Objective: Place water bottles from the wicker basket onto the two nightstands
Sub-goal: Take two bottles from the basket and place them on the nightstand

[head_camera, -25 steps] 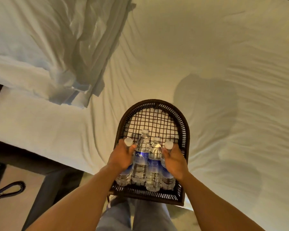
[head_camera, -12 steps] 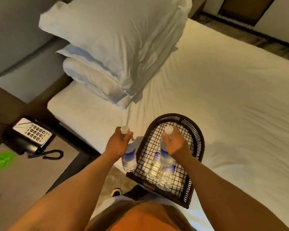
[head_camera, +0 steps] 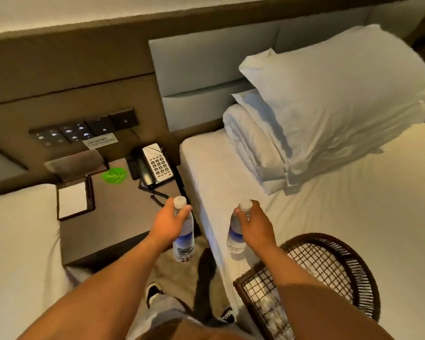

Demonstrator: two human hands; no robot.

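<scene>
Both bottles have left the wicker basket point(head_camera: 349, 261): left hand point(head_camera: 168, 223) clamps one bottle point(head_camera: 184, 241) by its neck beside the counter point(head_camera: 118, 217), right hand point(head_camera: 255, 228) clamps another bottle point(head_camera: 235, 235) over the bed point(head_camera: 329, 229), likely ready for placing.

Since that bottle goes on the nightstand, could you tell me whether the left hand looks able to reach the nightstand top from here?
Probably yes: the left hand, holding its water bottle, hangs beside the nightstand, whose near part is bare.

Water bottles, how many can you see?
2 clearly: one bottle in the left hand, one bottle in the right hand. More may hide in the basket.
</scene>
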